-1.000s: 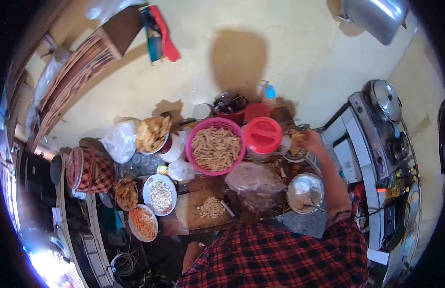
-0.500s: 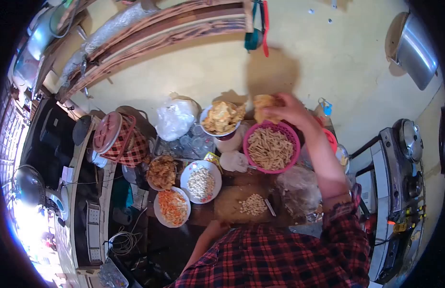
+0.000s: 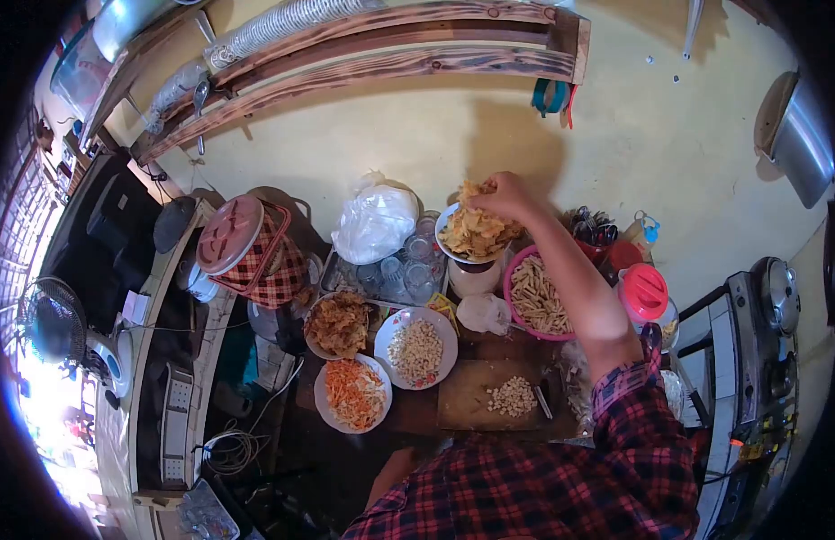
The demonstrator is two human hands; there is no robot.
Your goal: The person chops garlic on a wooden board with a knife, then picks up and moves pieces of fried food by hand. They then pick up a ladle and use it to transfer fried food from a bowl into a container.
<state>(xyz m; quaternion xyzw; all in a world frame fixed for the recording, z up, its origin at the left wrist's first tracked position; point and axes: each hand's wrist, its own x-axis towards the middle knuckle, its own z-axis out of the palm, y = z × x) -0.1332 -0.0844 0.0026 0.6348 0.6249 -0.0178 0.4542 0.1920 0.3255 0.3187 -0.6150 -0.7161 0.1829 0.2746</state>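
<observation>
My right hand is closed on a golden fried fritter, just above the white bowl heaped with similar fritters. Under my right forearm sits a pink basket of pale cut sticks, partly covered by the arm. Down at the table's near edge, my left hand shows only in part beside the plaid shirt, its fingers hidden. Closest to me, a wooden cutting board bears small pale diced pieces and a knife.
Left of the board stand a plate of pale cubes, a plate of shredded orange and white vegetables and a bowl of brown fried food. Glasses and a white plastic bag are behind. A red-lidded container stands right.
My right hand has carried the fritter left, from above the pink basket to the heaped white bowl. The camera view has shifted, so the table things appear farther right.
</observation>
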